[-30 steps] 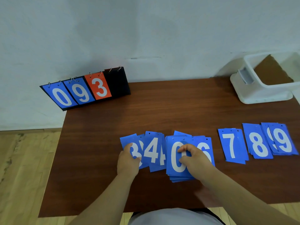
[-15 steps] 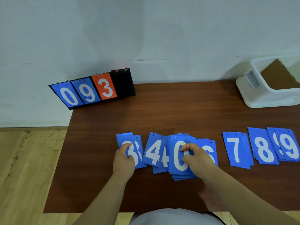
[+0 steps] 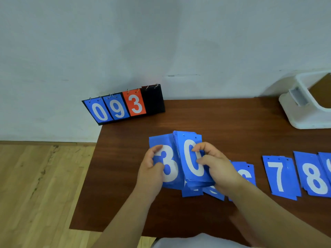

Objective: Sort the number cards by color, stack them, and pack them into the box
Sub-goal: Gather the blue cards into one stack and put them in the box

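Observation:
Blue number cards with white digits lie in a row on the brown table (image 3: pixel 215 120). My left hand (image 3: pixel 152 169) grips a blue "3" card (image 3: pixel 168 163) by its left edge. My right hand (image 3: pixel 215 165) pinches a thick stack of blue cards topped by a "0" (image 3: pixel 192 158), held tilted, overlapping the "3" card's right side. More blue cards (image 3: pixel 192 193) poke out underneath. A "6" card (image 3: pixel 246 173) sits partly hidden behind my right wrist. Farther right lie the "7" card (image 3: pixel 279 176) and the "8" card (image 3: pixel 313 178).
A black flip scoreboard (image 3: pixel 154 100) showing blue 0, blue 9 and orange 3 stands at the table's back left corner. A white plastic box (image 3: pixel 302 117) sits at the back right. Wooden floor (image 3: pixel 35 185) lies beyond the table's left edge.
The "0" stack has moved left and lifted, now covering where the "4" cards lay. The "3" card came up against it in my left hand. The view shifted left.

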`<state>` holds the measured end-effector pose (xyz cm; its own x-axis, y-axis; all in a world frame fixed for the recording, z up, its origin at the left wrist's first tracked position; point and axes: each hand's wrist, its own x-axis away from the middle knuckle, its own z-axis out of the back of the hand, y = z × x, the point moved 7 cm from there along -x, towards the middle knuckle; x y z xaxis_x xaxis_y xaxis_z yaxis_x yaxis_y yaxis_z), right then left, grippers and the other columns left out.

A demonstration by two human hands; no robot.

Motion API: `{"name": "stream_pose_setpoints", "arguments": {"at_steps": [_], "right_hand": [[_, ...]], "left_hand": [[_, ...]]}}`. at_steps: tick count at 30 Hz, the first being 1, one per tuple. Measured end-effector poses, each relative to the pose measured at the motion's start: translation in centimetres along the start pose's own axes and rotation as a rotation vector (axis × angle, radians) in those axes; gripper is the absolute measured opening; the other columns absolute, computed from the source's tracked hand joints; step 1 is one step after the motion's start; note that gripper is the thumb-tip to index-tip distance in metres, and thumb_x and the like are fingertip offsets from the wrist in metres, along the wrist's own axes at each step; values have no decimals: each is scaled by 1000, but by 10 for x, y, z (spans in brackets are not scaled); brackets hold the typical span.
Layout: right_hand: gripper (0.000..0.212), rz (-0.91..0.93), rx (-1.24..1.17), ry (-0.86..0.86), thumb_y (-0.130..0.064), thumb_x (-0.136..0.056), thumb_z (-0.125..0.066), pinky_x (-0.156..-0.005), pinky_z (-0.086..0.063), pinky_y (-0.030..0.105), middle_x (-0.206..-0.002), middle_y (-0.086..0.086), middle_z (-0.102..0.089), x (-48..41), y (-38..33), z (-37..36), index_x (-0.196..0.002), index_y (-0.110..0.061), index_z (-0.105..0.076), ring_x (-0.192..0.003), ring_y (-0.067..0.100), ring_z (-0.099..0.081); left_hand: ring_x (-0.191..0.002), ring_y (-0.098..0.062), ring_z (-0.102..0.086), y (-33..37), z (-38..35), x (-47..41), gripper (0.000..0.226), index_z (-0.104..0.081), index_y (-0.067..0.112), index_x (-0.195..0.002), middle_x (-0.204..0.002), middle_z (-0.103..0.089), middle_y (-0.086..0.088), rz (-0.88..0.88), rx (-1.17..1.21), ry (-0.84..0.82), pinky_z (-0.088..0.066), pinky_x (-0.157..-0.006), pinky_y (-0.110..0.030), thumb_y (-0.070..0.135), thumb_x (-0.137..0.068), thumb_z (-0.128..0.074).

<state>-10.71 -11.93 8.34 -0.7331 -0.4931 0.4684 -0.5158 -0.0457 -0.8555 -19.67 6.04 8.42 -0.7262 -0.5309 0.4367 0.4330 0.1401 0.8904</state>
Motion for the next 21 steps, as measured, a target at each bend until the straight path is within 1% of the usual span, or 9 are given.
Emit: {"name": "stream_pose_setpoints", "arguments": {"at_steps": [5,7,9,11,13,14,16,18,21], "right_hand": [[25,65,208,49,-11,-85,-56,-61,-27,44,-71,10,-43,11,-9,21,-100,-30,-62,-64,30,-35],[23,59,192,59,-14,-87,-59,-60,-25,44,-70,10,-40,18,-9,30,-102,-30,-61,-63,29,-32],[23,65,181,39,-22,-80,-63,-63,-29,44,-79,14,-44,24,-10,35,-102,-29,-62,-69,30,-38],[18,68,223,56,-15,-85,-63,-56,-27,41,-68,13,-39,30,-13,44,-99,-26,-63,-59,29,-32],[22,43,260,113,-2,-92,-58,-46,-22,32,-54,6,-34,33,-8,62,-98,-22,-62,-46,19,-26],[24,26,280,160,1,-93,-55,-43,-21,27,-49,0,-36,35,-6,72,-98,-21,-61,-41,16,-24],[24,-15,354,265,3,-93,-52,-40,-22,23,-44,-10,-40,38,1,95,-99,-20,-59,-36,11,-23],[25,-73,416,341,0,-92,-52,-39,-24,23,-52,-6,-44,40,14,117,-98,-23,-59,-36,10,-25],[26,-146,484,365,-3,-92,-52,-41,-28,26,-65,3,-48,45,33,139,-95,-27,-59,-41,12,-31]], "left_hand": [[-100,-22,-71,27,-49,19,57,-55,45,-125,-113,-69,11,-85,58,-154,-61,-84,-46,-3,-98,-41],[-101,-17,-71,39,-70,33,46,-51,47,-128,-115,-69,9,-107,55,-256,-60,-85,-39,9,-105,-41],[-103,-8,-70,43,-88,46,29,-44,43,-135,-119,-68,8,-84,66,-366,-58,-83,-26,37,-107,-37],[-110,-3,-67,38,-105,40,57,-37,41,-144,-126,-64,12,-68,25,-461,-57,-88,-23,65,-92,-33],[-107,-9,-68,20,-116,18,77,-40,43,-146,-121,-67,12,58,8,-426,-56,-94,-34,85,-81,-42],[-101,-13,-68,10,-117,5,81,-41,42,-147,-116,-68,9,89,-38,-367,-55,-92,-39,88,-79,-48],[-107,-17,-62,-14,-111,-15,63,-33,43,-150,-127,-58,5,51,-348,-258,-50,-95,-41,69,-94,-44],[-124,-22,-54,-41,-101,-29,60,-27,40,-153,-144,-45,3,37,-622,-144,-49,-102,-45,52,-99,-49],[-133,-31,-42,-78,-93,-38,77,-23,32,-156,-148,-38,-6,83,-942,-77,-47,-102,-45,50,-92,-62]]}}
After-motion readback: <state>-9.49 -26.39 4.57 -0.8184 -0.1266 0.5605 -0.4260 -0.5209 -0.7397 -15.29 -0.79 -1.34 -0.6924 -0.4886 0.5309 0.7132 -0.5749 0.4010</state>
